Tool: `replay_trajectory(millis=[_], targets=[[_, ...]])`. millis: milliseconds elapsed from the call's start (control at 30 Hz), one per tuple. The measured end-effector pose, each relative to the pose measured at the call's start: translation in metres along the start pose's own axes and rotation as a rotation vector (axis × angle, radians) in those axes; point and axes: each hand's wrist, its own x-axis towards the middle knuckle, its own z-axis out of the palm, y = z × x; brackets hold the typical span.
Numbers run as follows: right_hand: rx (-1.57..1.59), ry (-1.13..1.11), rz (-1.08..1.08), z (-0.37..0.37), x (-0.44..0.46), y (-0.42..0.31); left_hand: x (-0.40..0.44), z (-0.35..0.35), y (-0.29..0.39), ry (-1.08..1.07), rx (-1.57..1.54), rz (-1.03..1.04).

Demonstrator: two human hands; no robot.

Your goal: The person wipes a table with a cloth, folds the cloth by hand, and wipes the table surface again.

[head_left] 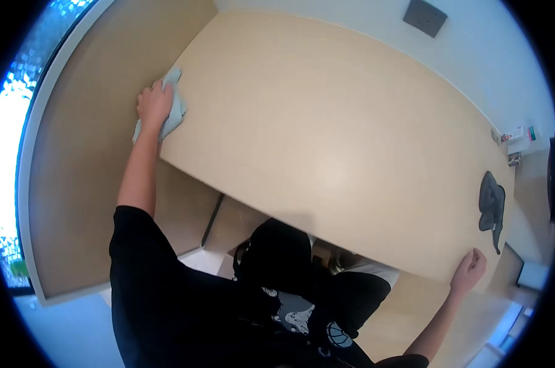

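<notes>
My left hand (155, 105) is closed on a pale grey-green cloth (177, 110), pressing it where the light wooden desk (326, 122) meets the side panel at the left. Part of the cloth is hidden under the fingers. At the desk's front right corner, my right hand (470, 270) rests with its fingers curled in, and nothing shows in them. A dark grey, limp-looking item (490, 202) lies on the desk just beyond that hand; I cannot tell its kind.
A tall wooden side panel (99, 110) borders the desk on the left, beside a bright window (4, 159). Small boxes and items (516, 141) stand at the far right against the wall. A grey plate (424, 18) is on the back wall. My legs are below the front edge.
</notes>
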Motion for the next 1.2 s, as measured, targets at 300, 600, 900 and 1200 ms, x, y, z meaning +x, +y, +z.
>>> replay_trajectory(millis=[300, 600, 900, 1200], targets=[[0.062, 0.034, 0.119, 0.001, -0.009, 0.03, 0.075, 0.008, 0.087, -0.055, 0.007, -0.001], [0.144, -0.004, 0.221, -0.006, -0.012, 0.04, 0.172, 0.049, 0.15, -0.073, -0.016, 0.203], [0.194, -0.04, 0.319, -0.013, -0.01, 0.063, 0.217, 0.071, 0.184, -0.111, -0.094, 0.073], [0.093, 0.075, 0.218, -0.001, -0.002, 0.064, 0.124, 0.031, 0.171, -0.221, -0.173, 0.482]])
